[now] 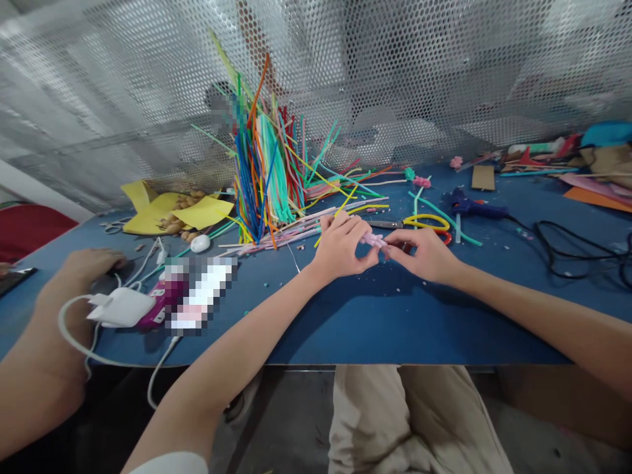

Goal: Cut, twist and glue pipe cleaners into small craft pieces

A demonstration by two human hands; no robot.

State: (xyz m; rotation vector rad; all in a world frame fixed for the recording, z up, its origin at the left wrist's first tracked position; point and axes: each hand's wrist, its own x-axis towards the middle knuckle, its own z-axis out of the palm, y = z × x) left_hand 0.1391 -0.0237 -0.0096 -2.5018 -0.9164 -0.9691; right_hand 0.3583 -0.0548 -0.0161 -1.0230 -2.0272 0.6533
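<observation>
Between the left hand (343,247) and the right hand (424,255), a pale pink fuzzy piece (374,240) is held over the blue table (355,336), clasped by the one and pinched at its right end by the other. Just beyond, yellow-handled scissors (409,222) are laid; farther out, a glue gun (478,207) is set rightward and coloured stems (274,178) are bunched upright leftward.

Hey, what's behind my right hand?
Behind your right hand lie scissors with yellow and red handles. Your hand covers part of the red handle and anything directly under it.
</observation>
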